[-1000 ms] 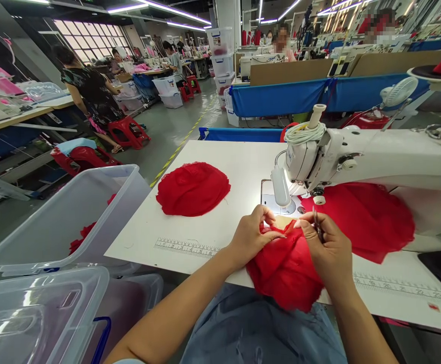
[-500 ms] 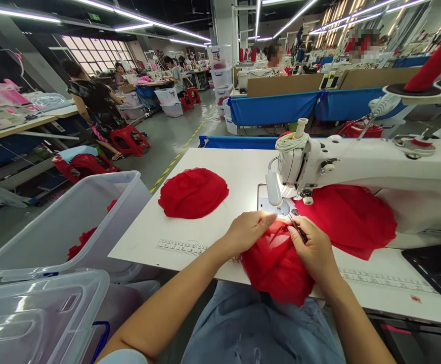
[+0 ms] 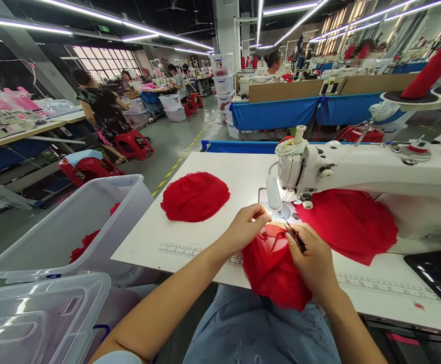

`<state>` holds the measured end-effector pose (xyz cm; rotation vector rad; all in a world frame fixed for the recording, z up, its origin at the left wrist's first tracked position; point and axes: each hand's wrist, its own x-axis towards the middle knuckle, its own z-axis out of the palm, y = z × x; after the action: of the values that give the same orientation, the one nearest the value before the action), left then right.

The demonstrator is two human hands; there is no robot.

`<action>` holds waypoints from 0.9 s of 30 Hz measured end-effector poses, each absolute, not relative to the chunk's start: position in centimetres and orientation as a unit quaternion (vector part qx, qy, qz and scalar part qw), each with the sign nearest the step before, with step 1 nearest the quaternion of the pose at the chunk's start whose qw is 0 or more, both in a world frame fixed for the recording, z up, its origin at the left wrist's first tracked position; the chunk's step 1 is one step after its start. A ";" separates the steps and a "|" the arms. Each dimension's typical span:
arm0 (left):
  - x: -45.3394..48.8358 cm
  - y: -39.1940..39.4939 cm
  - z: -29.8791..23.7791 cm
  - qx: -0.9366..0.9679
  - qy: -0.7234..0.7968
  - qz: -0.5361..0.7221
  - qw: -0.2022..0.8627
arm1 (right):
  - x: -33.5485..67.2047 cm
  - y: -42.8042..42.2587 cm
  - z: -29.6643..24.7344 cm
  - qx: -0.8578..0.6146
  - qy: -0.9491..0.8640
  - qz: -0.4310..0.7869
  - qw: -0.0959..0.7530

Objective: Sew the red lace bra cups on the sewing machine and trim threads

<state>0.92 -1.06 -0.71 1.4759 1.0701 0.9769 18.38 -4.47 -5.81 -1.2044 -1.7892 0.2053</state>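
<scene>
My left hand (image 3: 246,226) pinches the upper edge of a red lace fabric piece (image 3: 269,268) that hangs over the front edge of the white sewing table (image 3: 205,237). My right hand (image 3: 311,258) is closed on a small dark metal tool (image 3: 292,237), probably thread snips, its tip touching the fabric just in front of the needle plate. Both hands sit right below the head of the white sewing machine (image 3: 357,167), whose lamp lights the fabric.
A stack of red lace pieces (image 3: 195,196) lies on the table's left part. More red fabric (image 3: 351,222) lies under the machine arm. Clear plastic bins (image 3: 69,222) stand at the left, one holding red pieces. Other people work at distant tables.
Both hands have shifted slightly toward the needle plate with the red fabric. My view has tilted up a little. The right hand's tool has dropped from upright onto the fabric.
</scene>
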 end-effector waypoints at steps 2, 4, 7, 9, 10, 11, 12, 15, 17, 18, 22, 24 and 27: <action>0.9 -1.4 -0.8 0.595 0.443 0.424 0.520 | 18.3 -4.5 -5.9 -0.490 -0.728 0.085 0.472; 0.9 -1.8 -0.9 0.555 0.436 0.447 0.549 | 18.1 -4.6 -5.9 -0.493 -0.724 0.077 0.476; 1.0 -2.5 -0.8 0.519 0.422 0.465 0.580 | 17.8 -5.0 -5.8 -0.526 -0.704 0.038 0.475; 1.0 -2.8 -0.7 0.538 0.422 0.468 0.560 | 17.5 -5.5 -5.6 -0.552 -0.693 0.010 0.464; 0.9 -2.9 -0.7 0.556 0.433 0.469 0.533 | 17.4 -5.8 -5.5 -0.558 -0.695 0.003 0.454; 0.9 -3.0 -0.7 0.574 0.448 0.469 0.500 | 17.3 -6.1 -5.4 -0.559 -0.701 0.003 0.442; 0.8 -3.1 -0.7 0.589 0.463 0.468 0.468 | 17.3 -6.3 -5.3 -0.557 -0.711 0.002 0.429; 0.9 -3.1 -0.9 0.612 0.487 0.463 0.417 | 17.2 -6.7 -5.2 -0.551 -0.741 -0.019 0.384; 1.2 -3.1 -1.1 0.618 0.481 0.461 0.417 | 17.1 -6.5 -5.3 -0.555 -0.752 -0.043 0.352; 1.4 -3.2 -1.1 0.621 0.477 0.462 0.416 | 17.0 -6.3 -5.3 -0.559 -0.755 -0.049 0.339; 1.3 -4.0 -0.4 0.646 0.421 0.463 0.438 | 16.9 -5.8 -5.2 -0.571 -0.740 -0.009 0.354; -0.2 -4.4 0.6 0.683 0.356 0.417 0.482 | 18.0 -6.3 -5.1 -0.571 -0.720 0.021 0.394; -4.4 -4.8 2.3 0.762 0.286 0.193 0.548 | 21.7 -8.1 -5.2 -0.583 -0.713 0.043 0.388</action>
<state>-4.39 -4.80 2.32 1.8042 0.6771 0.4572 21.74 -8.08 -5.16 -1.4835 -1.8137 0.1094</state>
